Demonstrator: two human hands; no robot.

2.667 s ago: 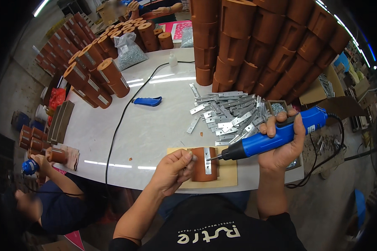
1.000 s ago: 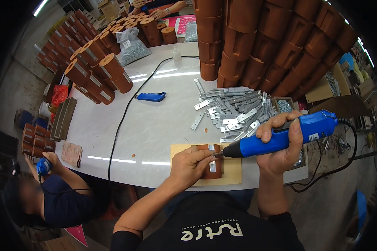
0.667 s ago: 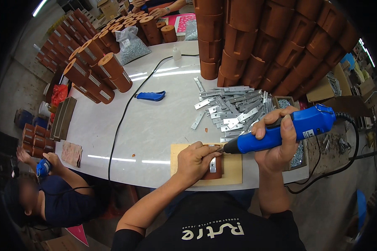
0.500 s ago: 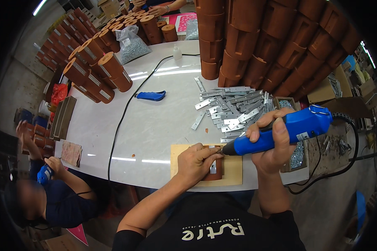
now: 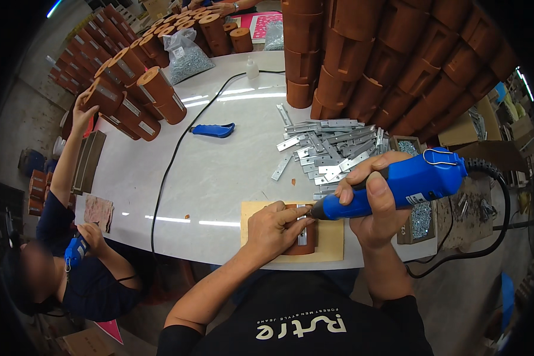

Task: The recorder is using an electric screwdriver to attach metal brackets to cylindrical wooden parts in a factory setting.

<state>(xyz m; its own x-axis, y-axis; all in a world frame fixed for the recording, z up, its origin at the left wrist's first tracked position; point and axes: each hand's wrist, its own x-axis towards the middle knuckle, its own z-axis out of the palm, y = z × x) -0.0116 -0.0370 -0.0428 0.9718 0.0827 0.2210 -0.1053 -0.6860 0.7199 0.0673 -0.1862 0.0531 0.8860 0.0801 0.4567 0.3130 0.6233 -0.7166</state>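
My right hand (image 5: 378, 202) is wrapped round a blue electric screwdriver (image 5: 418, 181), tilted with its black nose toward the left. The nose ends at the fingertips of my left hand (image 5: 273, 230). Those fingers are pinched together over a reddish-brown cylinder (image 5: 307, 250); whatever they hold is too small to make out. A silver metal strip (image 5: 302, 236) lies along the cylinder, partly hidden by the fingers. Under the cylinder is a tan board (image 5: 332, 248) at the table's near edge.
Loose metal strips (image 5: 332, 151) lie heaped beyond my hands. Tall stacks of brown cylinders (image 5: 350, 44) rise behind. At right stands a screw box (image 5: 421, 219). A blue utility knife (image 5: 213, 130) and black cable (image 5: 171, 169) lie leftward. A co-worker (image 5: 95, 270) holds another blue screwdriver (image 5: 76, 251).
The co-worker's raised hand has moved up to the cylinders at the left. My right hand and screwdriver have shifted slightly left; my left hand stays at the screwdriver's tip.
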